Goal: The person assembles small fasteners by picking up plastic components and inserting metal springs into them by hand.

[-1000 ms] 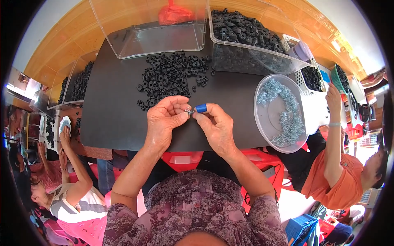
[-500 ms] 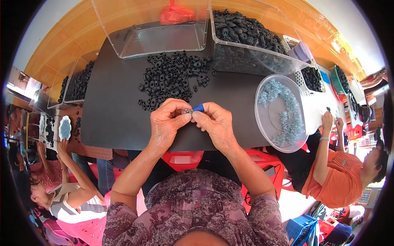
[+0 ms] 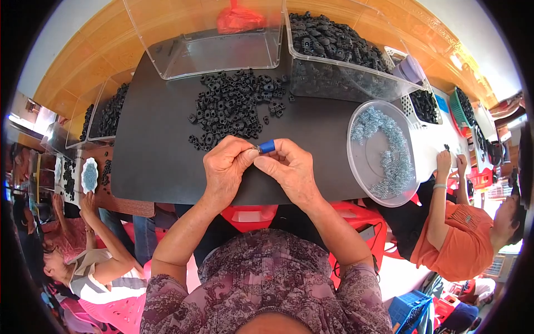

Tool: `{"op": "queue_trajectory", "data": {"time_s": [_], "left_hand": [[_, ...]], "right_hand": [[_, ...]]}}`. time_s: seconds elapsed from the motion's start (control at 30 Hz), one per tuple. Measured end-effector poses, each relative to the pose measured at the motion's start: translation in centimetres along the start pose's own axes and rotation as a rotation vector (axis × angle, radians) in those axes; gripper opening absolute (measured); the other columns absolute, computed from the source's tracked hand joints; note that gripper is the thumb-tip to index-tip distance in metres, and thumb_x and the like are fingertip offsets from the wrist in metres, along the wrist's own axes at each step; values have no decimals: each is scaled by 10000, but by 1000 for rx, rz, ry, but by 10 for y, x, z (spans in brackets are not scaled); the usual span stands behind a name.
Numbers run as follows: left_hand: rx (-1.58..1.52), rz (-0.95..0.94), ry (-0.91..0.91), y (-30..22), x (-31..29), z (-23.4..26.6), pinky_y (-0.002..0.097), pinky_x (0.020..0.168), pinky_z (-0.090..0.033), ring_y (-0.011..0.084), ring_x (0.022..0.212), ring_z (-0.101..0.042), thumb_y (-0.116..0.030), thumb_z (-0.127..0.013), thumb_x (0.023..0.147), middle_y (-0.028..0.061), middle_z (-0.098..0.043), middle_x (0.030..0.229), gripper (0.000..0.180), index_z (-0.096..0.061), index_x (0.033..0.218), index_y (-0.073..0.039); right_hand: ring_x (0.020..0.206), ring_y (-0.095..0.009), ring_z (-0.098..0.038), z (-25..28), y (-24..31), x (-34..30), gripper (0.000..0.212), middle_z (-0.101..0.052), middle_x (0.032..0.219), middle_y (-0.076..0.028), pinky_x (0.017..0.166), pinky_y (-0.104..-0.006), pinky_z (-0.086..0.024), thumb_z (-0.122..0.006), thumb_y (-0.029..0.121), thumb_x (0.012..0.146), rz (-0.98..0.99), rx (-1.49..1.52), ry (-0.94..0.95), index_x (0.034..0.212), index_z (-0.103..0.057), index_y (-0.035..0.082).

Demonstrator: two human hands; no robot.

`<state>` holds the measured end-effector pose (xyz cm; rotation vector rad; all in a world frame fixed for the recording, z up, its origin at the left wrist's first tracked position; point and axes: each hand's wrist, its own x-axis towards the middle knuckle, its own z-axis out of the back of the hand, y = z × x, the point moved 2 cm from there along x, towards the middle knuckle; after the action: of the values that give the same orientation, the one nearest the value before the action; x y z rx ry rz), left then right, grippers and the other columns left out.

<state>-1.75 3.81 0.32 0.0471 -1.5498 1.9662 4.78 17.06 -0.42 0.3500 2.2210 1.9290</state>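
My left hand (image 3: 227, 167) pinches a small dark part (image 3: 257, 148) between thumb and fingers; most of it is hidden. My right hand (image 3: 292, 170) meets it from the other side, with a blue band or sleeve (image 3: 267, 146) round its index fingertip pressing at the part. The right thumb curls in below, close to the left thumb; whether it grips anything small is hidden. Just beyond both hands lies a loose pile of small black plastic parts (image 3: 231, 106). To the right, a round clear tub (image 3: 364, 167) holds many small metallic springs (image 3: 394, 161).
On the dark table (image 3: 156, 161), a clear bin (image 3: 222, 69) stands at the back, with a red bag (image 3: 240, 20) behind its wall. Another clear bin (image 3: 345, 83) is heaped with black parts. Co-workers sit at left (image 3: 105, 267) and right (image 3: 461, 239). A blue crate (image 3: 409, 309) is low right.
My right thumb has shifted slightly left and down, and the blue-covered fingertip has tilted a little. My left fingers have closed further over the small part. The pile looks the same.
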Motion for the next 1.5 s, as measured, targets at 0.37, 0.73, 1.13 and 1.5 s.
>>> {"op": "queue_trajectory", "data": {"time_s": [0.37, 0.73, 1.13, 1.5], "left_hand": [[-207, 264, 100, 8, 0, 0, 241, 586, -447, 109, 666, -536, -148, -646, 877, 48, -584, 753, 202, -642, 834, 49], [409, -117, 8, 17, 14, -5, 299, 610, -476, 221, 673, -605, 18, -655, 761, 106, -611, 794, 172, -650, 932, 3], [133, -165, -6, 8, 9, -10, 301, 600, -483, 216, 663, -600, 69, -691, 683, 89, -600, 779, 323, -625, 987, -21], [-64, 155, -10, 15, 5, -15, 269, 612, -488, 173, 665, -606, 19, -619, 798, 70, -619, 769, 177, -619, 974, -6]], "right_hand": [[690, -49, -526, 1, -10, 1, 87, -594, 760, -6, 611, -229, -459, -643, 28, 822, 58, -143, -103, 892, -595, 6], [622, -37, -483, 8, -3, 8, 74, -560, 681, 11, 544, -222, -419, -628, 17, 817, 28, -170, -152, 862, -582, -20], [635, -29, -491, 12, 0, 10, 81, -570, 682, 13, 545, -212, -419, -633, 29, 821, -44, -190, -106, 867, -590, -22], [649, -133, -599, 5, -6, 8, 172, -634, 784, -89, 603, -282, -497, -651, 9, 788, 276, -664, -148, 947, -586, 0]]}}
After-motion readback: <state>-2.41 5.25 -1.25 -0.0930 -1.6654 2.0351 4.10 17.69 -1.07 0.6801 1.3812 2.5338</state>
